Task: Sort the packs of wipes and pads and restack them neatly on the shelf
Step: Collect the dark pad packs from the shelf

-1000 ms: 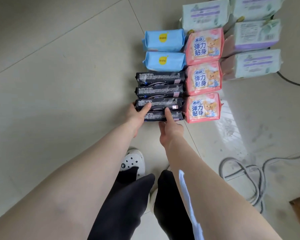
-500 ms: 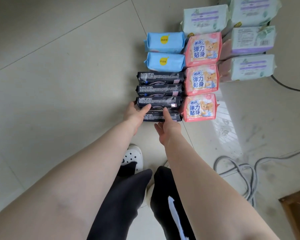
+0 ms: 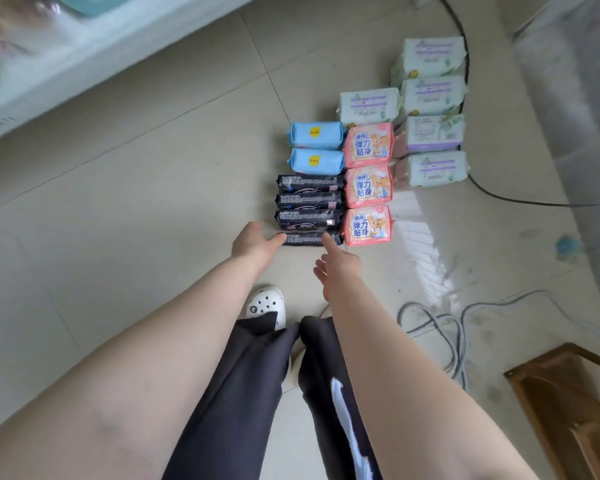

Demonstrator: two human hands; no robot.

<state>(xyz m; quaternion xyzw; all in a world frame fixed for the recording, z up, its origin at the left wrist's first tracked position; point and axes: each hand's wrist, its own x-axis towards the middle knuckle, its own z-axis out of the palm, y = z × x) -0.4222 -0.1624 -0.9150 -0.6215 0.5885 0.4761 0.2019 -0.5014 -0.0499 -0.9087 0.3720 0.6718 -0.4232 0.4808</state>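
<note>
Packs lie in rows on the floor tiles. Several black packs (image 3: 310,201) form the near-left column, and two blue packs (image 3: 315,135) sit beyond them. Three pink packs (image 3: 368,184) line up to the right, and several pale green packs (image 3: 430,95) lie further right and back. My left hand (image 3: 255,241) touches the left end of the nearest black pack (image 3: 307,238) with its thumb. My right hand (image 3: 336,259) touches that pack's right end with a straight forefinger. Neither hand grips anything.
A white shelf edge (image 3: 94,60) runs across the top left, blurred. A black cable (image 3: 520,201) curves behind the green packs. Grey cables (image 3: 440,323) coil on the floor at right. A brown wooden piece (image 3: 568,403) sits at bottom right. My white shoe (image 3: 266,306) stands below the hands.
The view has pulled back and tilted up, bringing the shelf edge into sight. Both hands have eased slightly back from the nearest black pack, still touching its ends.
</note>
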